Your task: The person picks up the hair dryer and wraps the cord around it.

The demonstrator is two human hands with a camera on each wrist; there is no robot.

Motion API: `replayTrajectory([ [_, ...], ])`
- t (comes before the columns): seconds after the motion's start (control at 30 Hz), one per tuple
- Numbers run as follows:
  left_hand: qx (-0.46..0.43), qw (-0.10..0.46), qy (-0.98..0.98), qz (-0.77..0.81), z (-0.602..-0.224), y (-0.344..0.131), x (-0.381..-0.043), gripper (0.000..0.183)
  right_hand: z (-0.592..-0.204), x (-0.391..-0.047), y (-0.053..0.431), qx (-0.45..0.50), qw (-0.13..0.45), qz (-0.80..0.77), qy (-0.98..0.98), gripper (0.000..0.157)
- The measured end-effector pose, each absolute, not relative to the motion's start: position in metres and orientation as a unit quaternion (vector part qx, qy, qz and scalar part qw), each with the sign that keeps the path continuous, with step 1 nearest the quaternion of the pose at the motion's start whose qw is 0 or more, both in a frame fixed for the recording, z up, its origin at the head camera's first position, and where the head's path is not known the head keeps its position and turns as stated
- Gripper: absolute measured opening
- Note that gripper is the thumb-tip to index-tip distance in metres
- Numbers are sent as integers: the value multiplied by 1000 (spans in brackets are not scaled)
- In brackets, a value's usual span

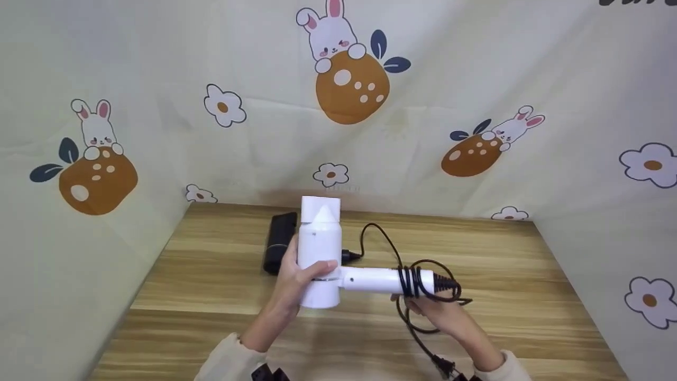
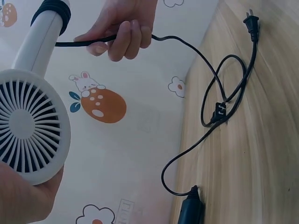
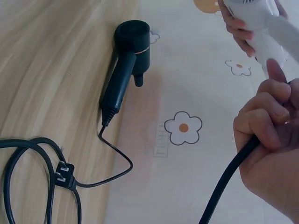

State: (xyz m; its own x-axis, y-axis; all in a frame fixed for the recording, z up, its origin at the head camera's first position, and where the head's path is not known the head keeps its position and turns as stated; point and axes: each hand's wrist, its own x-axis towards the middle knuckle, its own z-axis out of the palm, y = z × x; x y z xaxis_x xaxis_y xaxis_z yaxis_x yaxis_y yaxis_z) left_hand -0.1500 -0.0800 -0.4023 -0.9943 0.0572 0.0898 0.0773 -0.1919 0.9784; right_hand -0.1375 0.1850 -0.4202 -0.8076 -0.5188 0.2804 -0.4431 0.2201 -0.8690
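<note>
My left hand (image 1: 288,286) grips the barrel of a white hair dryer (image 1: 320,246), raised above the table, its handle pointing right. In the left wrist view its round slotted air inlet (image 2: 22,123) shows. A black cord (image 1: 407,281) is wound in several turns about the handle's end. Beneath that end, my right hand (image 1: 441,315) holds a length of this cord; in the right wrist view the fingers (image 3: 261,121) curl round it. From there the cord hangs to the table, where a two-pin plug (image 2: 251,23) lies.
A black hair dryer (image 3: 133,53) lies on the wooden table (image 1: 211,275) toward the back, behind the left hand. Its cord (image 3: 122,172) loops to a second plug (image 3: 64,175), near the white dryer's cord. A printed cloth (image 1: 264,143) hangs behind and at both sides.
</note>
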Motion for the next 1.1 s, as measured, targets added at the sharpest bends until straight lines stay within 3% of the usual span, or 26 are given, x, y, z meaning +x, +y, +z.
replayTrajectory([
  [0.1, -41, 30, -640, -767, -401, -79, -151, 68, -431, -139, 185, -311, 7, -556, 771, 18],
  [0.37, 14, 67, -648, -758, -405, -77, -152, 68, -431, -129, 164, -225, -44, -460, 858, 32],
  [0.57, 15, 83, -661, -745, -406, -76, -156, 67, -420, -118, 154, -196, -116, -326, 918, 23],
  [0.83, -16, 145, -732, -665, -408, -84, -163, 80, -404, -111, 160, -239, -225, -236, 915, 24],
  [1.1, -27, 131, -766, -629, -419, -90, -163, 85, -386, -119, 176, -319, -320, -176, 875, 16],
])
